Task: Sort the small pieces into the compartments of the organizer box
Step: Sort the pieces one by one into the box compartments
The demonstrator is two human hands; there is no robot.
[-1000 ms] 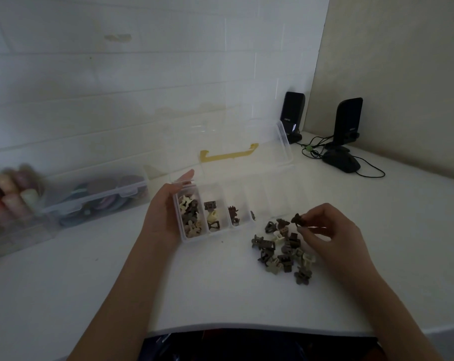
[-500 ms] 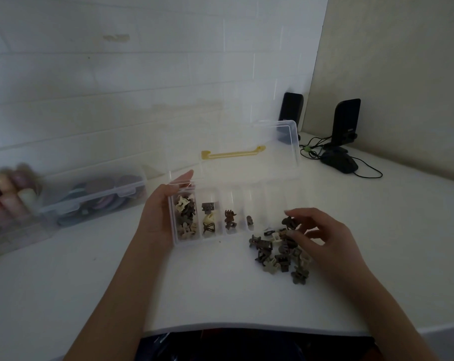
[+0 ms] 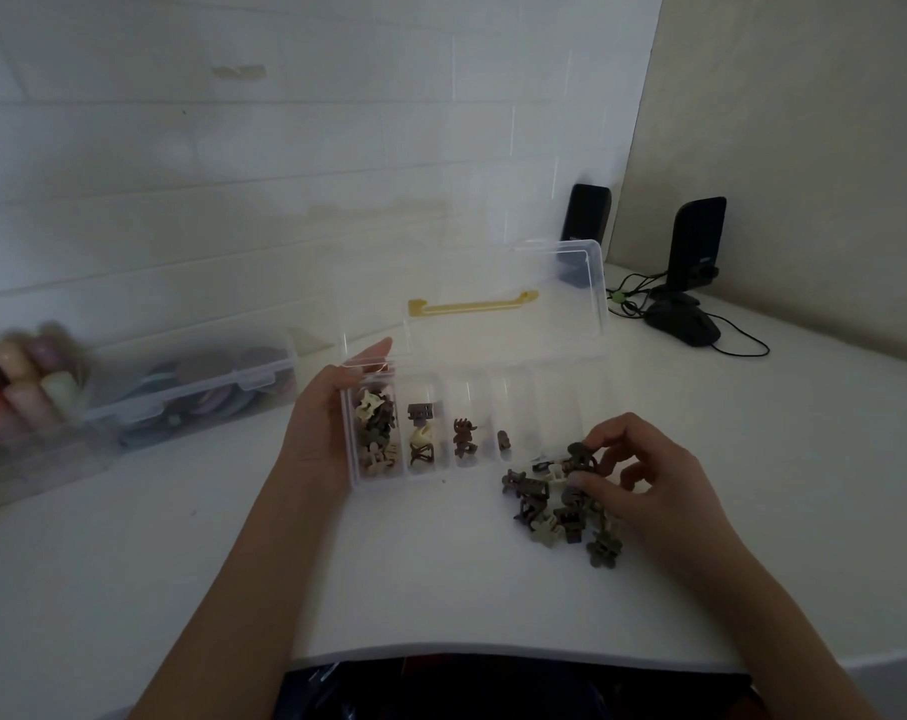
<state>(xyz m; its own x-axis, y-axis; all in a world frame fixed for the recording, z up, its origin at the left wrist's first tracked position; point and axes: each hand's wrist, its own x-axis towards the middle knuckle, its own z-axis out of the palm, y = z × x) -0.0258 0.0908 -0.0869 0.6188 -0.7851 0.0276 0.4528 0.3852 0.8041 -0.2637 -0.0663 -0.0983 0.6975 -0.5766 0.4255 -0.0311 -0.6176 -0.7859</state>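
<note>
Small pieces (image 3: 560, 506): a loose heap of dark brown, grey and cream clips on the white table (image 3: 441, 579), just in front of the right end of the organizer box (image 3: 472, 423), a little back from the near table edge. I judge them very light, rigid plastic, with prongs that could snag on one another, so lifting one may drag a neighbour. Best hold looks like a fingertip pinch across the body of a single clip, not by a prong, taken from the top of the heap where it sits free.

Organizer box: clear, lid tipped up at the back, yellow latch (image 3: 472, 305) showing through it. The leftmost compartment is the fullest; the next holds a few clips, the third about two, the fourth one. The compartments toward the right end look empty.

My left hand (image 3: 321, 433) cups the box's left end, palm against the side wall, thumb up at the far left corner; it steadies the box. My right hand (image 3: 643, 480) is curled over the far side of the heap, wrist low near the table, thumb and forefinger pinched on one dark clip (image 3: 581, 454) at the heap's far edge, nearest the box. Other fingers tucked. Whether that clip is clear of the heap I cannot tell.
</note>
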